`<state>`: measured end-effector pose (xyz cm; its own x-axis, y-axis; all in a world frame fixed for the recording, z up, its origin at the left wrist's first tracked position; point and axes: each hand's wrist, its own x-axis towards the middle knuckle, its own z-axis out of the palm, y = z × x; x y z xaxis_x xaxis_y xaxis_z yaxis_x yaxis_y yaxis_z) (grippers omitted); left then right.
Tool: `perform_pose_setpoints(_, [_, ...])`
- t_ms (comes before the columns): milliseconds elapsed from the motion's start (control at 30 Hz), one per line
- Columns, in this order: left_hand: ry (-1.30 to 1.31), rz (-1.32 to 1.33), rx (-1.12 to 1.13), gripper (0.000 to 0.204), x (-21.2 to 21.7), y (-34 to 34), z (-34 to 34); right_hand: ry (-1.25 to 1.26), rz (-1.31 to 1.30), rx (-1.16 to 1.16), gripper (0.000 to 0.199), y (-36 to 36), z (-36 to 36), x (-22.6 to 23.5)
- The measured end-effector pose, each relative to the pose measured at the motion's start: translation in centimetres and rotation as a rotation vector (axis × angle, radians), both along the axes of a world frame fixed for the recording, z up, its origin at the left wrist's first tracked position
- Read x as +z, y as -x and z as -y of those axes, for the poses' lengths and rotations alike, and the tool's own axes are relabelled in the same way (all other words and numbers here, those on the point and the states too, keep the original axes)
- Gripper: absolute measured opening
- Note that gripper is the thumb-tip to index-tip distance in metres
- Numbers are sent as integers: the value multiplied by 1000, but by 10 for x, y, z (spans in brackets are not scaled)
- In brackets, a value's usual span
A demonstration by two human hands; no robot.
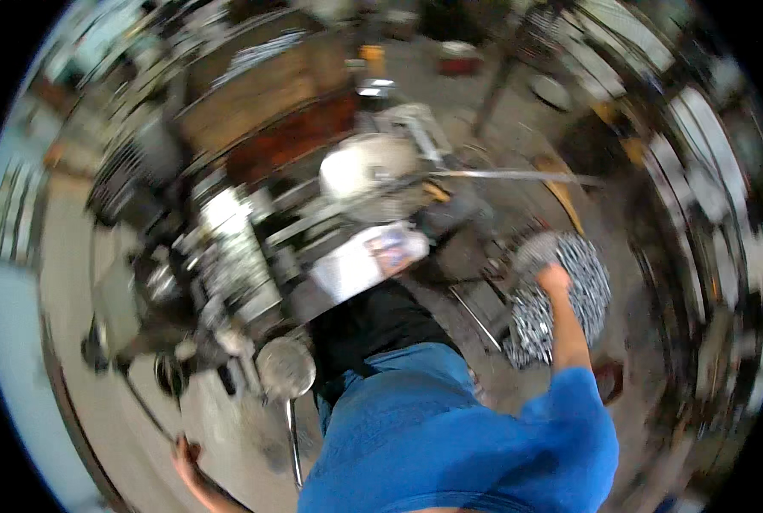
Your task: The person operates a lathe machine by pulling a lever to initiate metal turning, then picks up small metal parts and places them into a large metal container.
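On the right, my right hand is closed above a heap of small shiny metal parts in a round container; what its fingers hold, if anything, is hidden. At the lower left, my left hand is closed around the end of a dark lever. That rod runs up to a metalworking machine with a greyish, partly shiny bed. Motion blur softens the whole picture.
A white cloth or paper lies on the machine in front of me, beside a pale round part. A round metal disc stands near my left side. Behind is a wooden box; long metal pieces line the right.
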<state>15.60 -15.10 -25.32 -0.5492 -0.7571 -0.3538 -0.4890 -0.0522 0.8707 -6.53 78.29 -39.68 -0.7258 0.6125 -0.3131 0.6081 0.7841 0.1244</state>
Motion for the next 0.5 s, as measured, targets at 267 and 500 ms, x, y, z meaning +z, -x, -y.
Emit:
perform_pose_setpoints(267, [-20, -85, -9, 30, 24, 14, -42, -60, -42, 32, 34, 5, -18, -7])
perform_pose_setpoints(500, [-4, -131, 2, 29, 14, 5, -38, 555, -694, 531, 24, 63, 127, 89])
